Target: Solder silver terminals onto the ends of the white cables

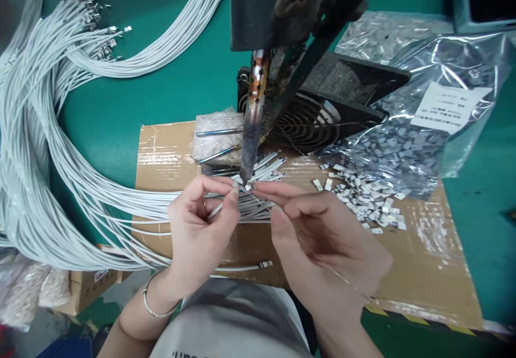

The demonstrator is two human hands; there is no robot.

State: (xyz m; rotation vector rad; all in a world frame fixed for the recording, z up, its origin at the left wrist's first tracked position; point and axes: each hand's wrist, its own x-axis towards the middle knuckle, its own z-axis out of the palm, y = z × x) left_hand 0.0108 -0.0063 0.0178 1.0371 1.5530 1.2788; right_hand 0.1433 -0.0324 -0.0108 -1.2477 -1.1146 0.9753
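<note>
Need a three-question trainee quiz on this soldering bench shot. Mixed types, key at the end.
1. True or false: a bracelet is worn on the left arm.
2. What lies directly under the loose metal pieces? a) a steel tray b) cardboard c) a towel
3. Fill in: close to the tip of the soldering iron, the left hand holds a white ____.

Key: 1. True. 2. b. 3. Cable.
</note>
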